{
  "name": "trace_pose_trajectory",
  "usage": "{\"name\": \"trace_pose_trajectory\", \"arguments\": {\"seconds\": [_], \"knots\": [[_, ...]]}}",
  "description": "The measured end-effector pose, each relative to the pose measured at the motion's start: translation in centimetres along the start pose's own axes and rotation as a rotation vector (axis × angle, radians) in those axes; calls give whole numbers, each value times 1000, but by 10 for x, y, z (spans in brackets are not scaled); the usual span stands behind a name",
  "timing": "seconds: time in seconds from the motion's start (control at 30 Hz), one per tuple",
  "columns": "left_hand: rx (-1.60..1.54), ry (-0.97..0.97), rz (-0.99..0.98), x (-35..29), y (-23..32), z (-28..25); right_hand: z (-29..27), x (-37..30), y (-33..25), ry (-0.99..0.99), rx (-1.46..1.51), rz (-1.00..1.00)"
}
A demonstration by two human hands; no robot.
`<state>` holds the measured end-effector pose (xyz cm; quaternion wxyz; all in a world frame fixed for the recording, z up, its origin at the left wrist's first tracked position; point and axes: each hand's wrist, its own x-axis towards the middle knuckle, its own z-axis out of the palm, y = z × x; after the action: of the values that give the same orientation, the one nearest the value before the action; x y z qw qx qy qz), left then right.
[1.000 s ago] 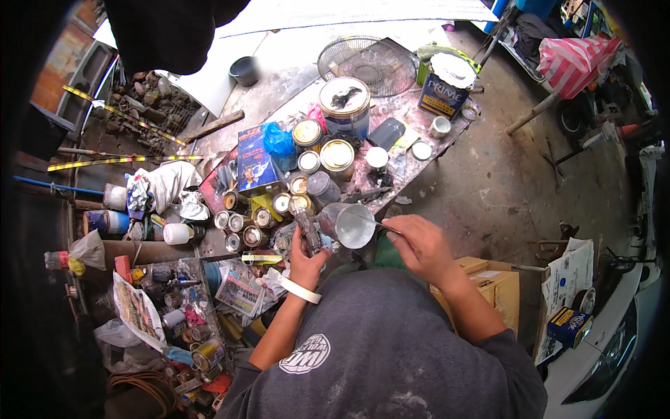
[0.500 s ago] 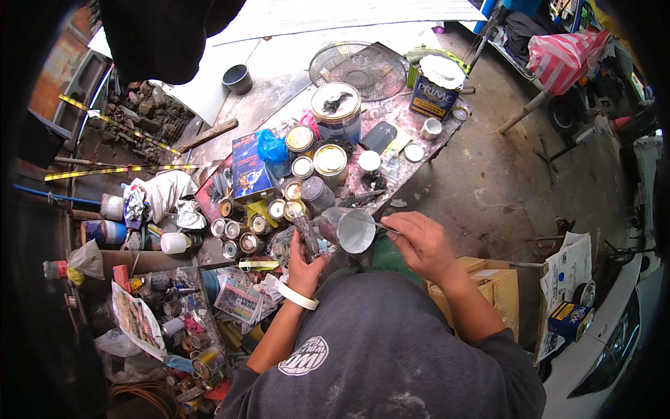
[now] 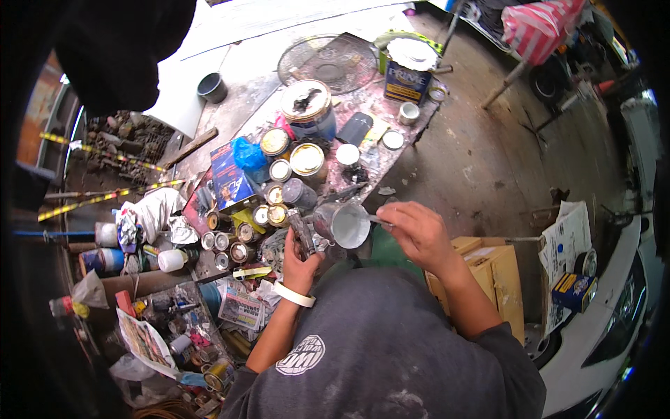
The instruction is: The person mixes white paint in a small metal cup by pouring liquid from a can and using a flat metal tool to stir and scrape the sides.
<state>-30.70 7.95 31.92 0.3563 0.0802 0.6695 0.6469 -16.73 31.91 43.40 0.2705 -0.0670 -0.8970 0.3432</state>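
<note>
My left hand [image 3: 300,269] is closed around a grey metal paint spray gun [image 3: 303,232], held upright in front of my body. Beside it is a grey, paint-stained cup [image 3: 324,221], its mouth tipped toward me and pale grey-white paint inside. Whether the cup is joined to the gun is hard to see. In my right hand [image 3: 416,236] a thin stirring stick [image 3: 377,220] is pinched, its far end reaching into the cup's mouth. A roll of white tape [image 3: 294,295] circles my left wrist.
A paint-spattered table [image 3: 384,157] stands ahead, crowded with a large paint can [image 3: 307,112], smaller cans, a blue box [image 3: 232,174] and a fan grille [image 3: 328,64]. Cluttered supplies lie at left. A cardboard box [image 3: 488,279] and a white car [image 3: 607,349] are at right.
The view has shifted, so the table and its cans sit further left and higher. My right hand has moved slightly with the stick, which stays in the cup; the left grip is unchanged.
</note>
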Motion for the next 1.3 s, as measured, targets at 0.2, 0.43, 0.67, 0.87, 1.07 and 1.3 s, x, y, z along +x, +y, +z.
{"name": "trace_pose_trajectory", "arguments": {"seconds": [0.2,0.43,0.67,0.87,1.07,1.3], "knots": [[59,-70,-12,27,14,48,-14,-31,9,136,202,307],[110,-182,-18,76,4,107,-73,-22,61,49,93,169],[59,-210,-98,114,13,188,-129,9,135,80,2,184],[75,-202,-204,137,20,230,-158,20,168,14,186,260],[-21,-151,-199,161,21,250,-187,62,209,-190,26,53],[-96,-117,-37,197,42,264,-180,103,228,-4,12,169]]}}
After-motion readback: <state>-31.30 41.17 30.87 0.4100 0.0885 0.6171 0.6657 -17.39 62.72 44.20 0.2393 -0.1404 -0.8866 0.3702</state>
